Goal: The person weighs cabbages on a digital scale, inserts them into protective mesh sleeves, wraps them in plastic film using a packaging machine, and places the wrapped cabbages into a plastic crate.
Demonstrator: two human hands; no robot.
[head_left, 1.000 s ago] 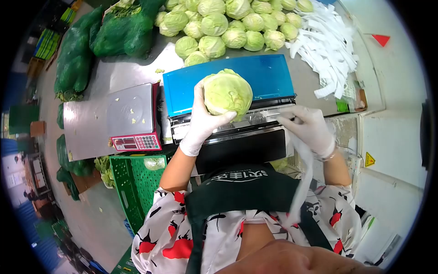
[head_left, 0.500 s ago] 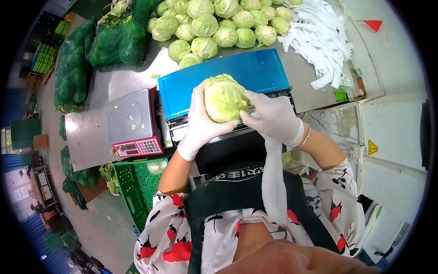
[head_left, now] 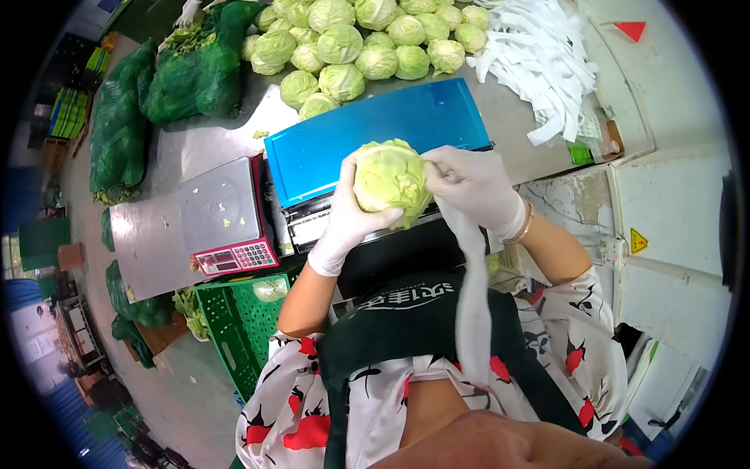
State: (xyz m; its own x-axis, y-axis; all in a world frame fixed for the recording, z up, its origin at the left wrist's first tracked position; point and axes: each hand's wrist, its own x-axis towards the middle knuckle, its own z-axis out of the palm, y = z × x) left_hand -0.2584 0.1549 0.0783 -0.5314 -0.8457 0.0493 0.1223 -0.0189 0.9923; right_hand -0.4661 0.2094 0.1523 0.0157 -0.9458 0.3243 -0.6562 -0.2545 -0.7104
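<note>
A round pale-green cabbage (head_left: 388, 181) is held up in front of the blue-topped machine (head_left: 379, 137). My left hand (head_left: 344, 215), in a white glove, wraps round its left side and underside. Gloved too, my right hand (head_left: 478, 187) is closed at the cabbage's right side, its fingers pinched on the top of a white net sleeve (head_left: 473, 313). The sleeve hangs down in front of the dark green apron. Where the sleeve's top end lies among the fingers is partly hidden.
Many cabbages (head_left: 340, 44) are heaped behind the machine, beside a pile of white net sleeves (head_left: 539, 59). A red-framed scale (head_left: 223, 207) stands left. Green net sacks (head_left: 121, 125) lie farther left, a green crate (head_left: 234, 313) below. A gloved hand (head_left: 187, 14) shows at the top left.
My right hand has moved from the machine's right side to the cabbage, bringing the white sleeve along, and its fingers have closed. The cabbage has turned and sits slightly lower in my left hand.
</note>
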